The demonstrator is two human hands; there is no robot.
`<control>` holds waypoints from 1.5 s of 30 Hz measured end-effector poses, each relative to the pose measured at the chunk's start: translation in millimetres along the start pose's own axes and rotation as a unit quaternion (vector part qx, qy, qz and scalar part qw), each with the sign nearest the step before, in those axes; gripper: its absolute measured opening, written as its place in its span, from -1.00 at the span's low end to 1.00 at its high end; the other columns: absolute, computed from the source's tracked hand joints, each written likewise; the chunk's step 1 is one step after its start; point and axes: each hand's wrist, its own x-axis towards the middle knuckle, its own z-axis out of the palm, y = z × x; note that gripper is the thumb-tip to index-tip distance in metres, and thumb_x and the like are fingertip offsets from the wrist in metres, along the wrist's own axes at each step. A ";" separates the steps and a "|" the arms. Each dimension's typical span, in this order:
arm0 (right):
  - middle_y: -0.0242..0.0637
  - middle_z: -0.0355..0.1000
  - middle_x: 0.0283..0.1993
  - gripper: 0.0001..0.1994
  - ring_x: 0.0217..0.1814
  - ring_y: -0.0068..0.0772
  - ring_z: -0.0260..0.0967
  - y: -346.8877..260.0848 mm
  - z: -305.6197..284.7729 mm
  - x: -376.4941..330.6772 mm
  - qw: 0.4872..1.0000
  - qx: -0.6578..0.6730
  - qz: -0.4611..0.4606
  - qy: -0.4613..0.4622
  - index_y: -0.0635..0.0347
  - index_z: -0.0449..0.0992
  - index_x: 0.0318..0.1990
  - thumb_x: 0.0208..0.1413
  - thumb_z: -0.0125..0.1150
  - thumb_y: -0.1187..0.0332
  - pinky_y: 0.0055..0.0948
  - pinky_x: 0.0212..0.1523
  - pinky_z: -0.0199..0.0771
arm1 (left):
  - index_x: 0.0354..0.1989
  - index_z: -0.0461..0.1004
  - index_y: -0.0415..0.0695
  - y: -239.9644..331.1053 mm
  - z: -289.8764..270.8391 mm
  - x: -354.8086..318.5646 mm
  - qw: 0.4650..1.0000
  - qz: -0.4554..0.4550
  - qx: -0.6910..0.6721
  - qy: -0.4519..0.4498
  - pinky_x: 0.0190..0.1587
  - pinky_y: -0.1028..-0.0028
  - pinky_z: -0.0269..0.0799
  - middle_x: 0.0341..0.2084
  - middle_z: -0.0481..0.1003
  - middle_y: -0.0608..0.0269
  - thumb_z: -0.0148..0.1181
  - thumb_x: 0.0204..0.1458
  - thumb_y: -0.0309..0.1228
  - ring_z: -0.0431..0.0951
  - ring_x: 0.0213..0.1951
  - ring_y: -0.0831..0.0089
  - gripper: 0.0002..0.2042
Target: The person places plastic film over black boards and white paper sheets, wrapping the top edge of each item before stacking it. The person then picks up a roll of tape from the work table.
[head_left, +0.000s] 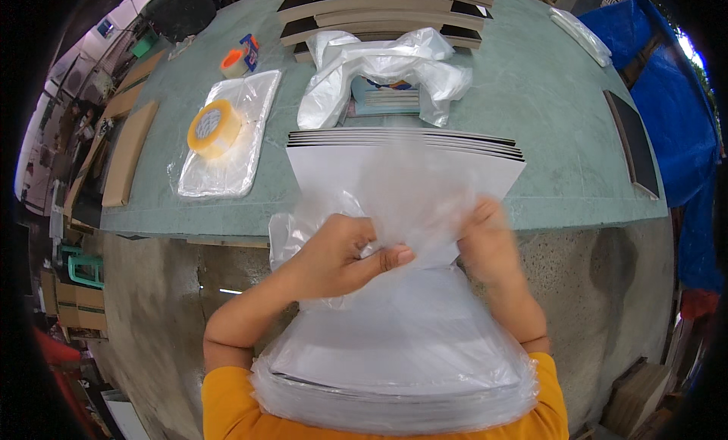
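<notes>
Between my two hands a transparent plastic bag (413, 186) is pulled up, smeared by motion. My left hand (345, 254) is closed on the bag, its thumb pointing right. At the bag's other side my right hand (485, 231) is blurred, its fingers bent in on the plastic. Just beyond them lies a stack of white boards with black edges (318, 163) at the table's near side. Against my body rests a stack of boards wrapped in transparent plastic (409, 349), below both hands.
The green table (569, 137) bears a flat pack of plastic bags (231, 175) with a tape roll (214, 129) on it. Further back are an orange tape dispenser (236, 61), crumpled plastic (334, 80) and stacked thick boards (379, 19). A dark board (631, 140) lies at the right edge.
</notes>
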 end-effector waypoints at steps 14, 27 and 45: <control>-0.11 0.36 -0.17 -0.64 -0.19 -0.19 0.34 -26.5 -10.2 -15.4 0.779 -0.234 -0.029 -0.581 0.23 0.35 -0.09 0.00 0.04 0.20 -0.35 -0.10 0.28 | -0.25 0.39 -0.28 -61.9 -21.5 -96.5 0.965 -0.079 -0.241 0.073 -0.38 0.39 0.39 -0.61 0.41 0.07 -0.01 -0.01 -0.33 0.46 -0.46 0.24 -0.74; -0.25 0.33 -0.49 -0.79 -0.50 -0.29 0.30 -57.1 -49.0 -15.6 0.800 -0.451 -0.315 0.239 0.23 0.40 -0.44 -0.29 0.20 0.34 -0.45 -0.38 0.29 | -0.59 0.46 -0.18 -20.3 -37.3 -55.1 0.930 -0.114 0.258 -0.237 -0.51 0.45 0.39 -0.65 0.47 0.15 0.14 -0.24 -0.42 0.49 -0.54 0.41 -0.91; -0.31 0.34 -0.44 -0.71 -0.43 -0.50 0.27 -18.9 -50.5 -40.9 0.823 -0.355 -0.366 0.251 0.26 0.53 -0.37 -0.40 0.11 0.61 -0.63 -0.42 0.21 | -0.09 0.38 -0.10 -22.0 -60.2 -50.4 0.887 0.065 0.371 0.266 -0.42 0.51 0.33 -0.25 0.39 0.13 -0.02 -0.46 -0.78 0.39 -0.29 0.36 -0.41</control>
